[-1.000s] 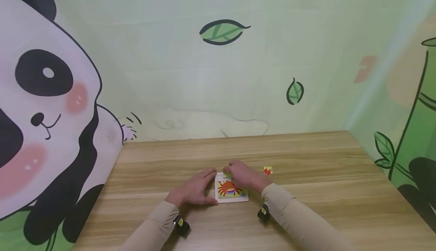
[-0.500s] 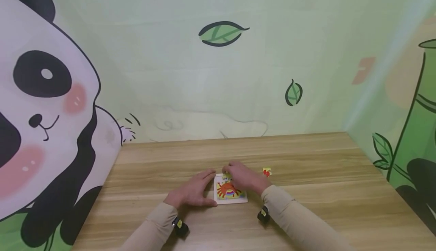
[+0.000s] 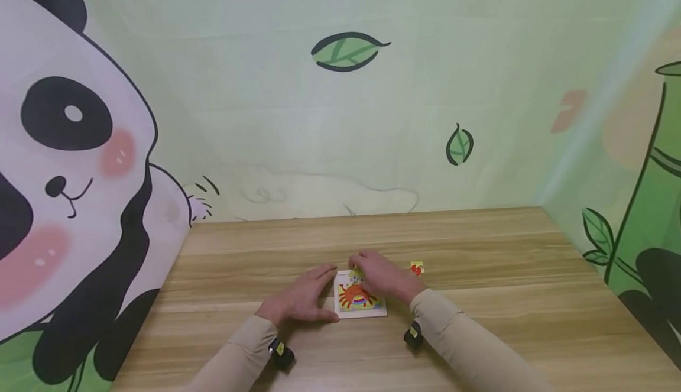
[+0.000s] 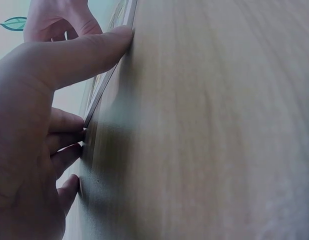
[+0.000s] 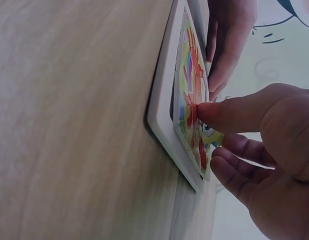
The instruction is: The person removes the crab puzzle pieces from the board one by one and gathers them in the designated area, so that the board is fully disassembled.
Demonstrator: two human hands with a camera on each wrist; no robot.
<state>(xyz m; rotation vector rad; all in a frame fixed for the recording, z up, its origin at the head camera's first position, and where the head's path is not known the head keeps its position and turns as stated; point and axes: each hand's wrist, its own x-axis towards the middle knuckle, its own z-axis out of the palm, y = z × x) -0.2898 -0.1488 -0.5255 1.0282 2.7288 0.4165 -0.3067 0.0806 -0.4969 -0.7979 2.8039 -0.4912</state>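
Closest in, tan fabric sleeves (image 3: 234,350) reach across the pale wood-grain counter (image 3: 479,315). The left hand (image 3: 300,297) has its fingers spread wide, grasping nothing; thumb and fingertips rest along the left edge of a flat, square white tray (image 3: 372,315) — probably to steady it. Inside lies an orange-red crab picture puzzle (image 3: 353,297). Over the far side, the right hand (image 3: 379,275) has its fingers nearly closed, pinching a small yellow-green puzzle piece with a printed eye (image 5: 209,131); I can't tell whether it's seated. Rightward, apart from the tray, lies a loose red-and-yellow puzzle piece (image 3: 417,268). Behind stands a pale green wall (image 3: 255,96).
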